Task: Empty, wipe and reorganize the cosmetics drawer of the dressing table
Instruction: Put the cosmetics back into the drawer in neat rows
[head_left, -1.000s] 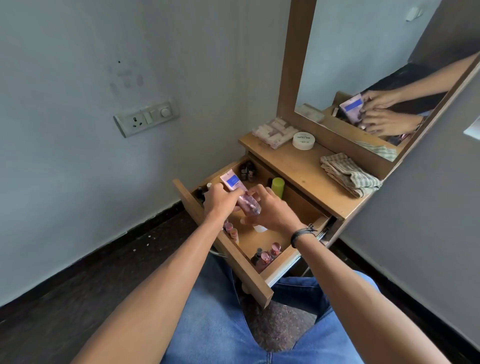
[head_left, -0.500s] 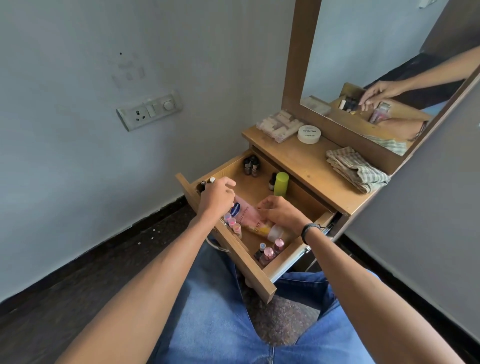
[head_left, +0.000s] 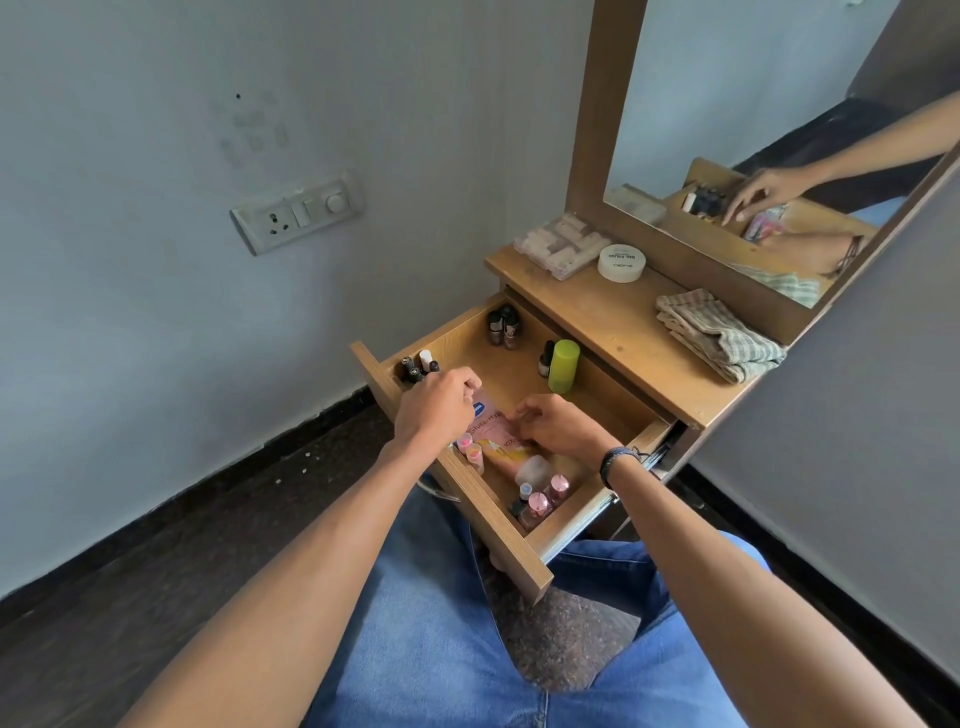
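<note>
Drawer (head_left: 582, 527) looks mostly sorted already, we'd say. Just inside its front panel the pink tube (head_left: 493, 435) lies flat, its long axis running along that panel with the cap toward the drawer's right end. Our right hand (head_left: 563, 428) sits on its middle with the fingers curled down onto it, but we can't tell if it's actually pinching. Our left hand (head_left: 435, 405) hangs over the logo end, fingers loose, holding nothing. The right one's better placed for any nudge. A green bottle (head_left: 563, 366) stands at the drawer's back.
</note>
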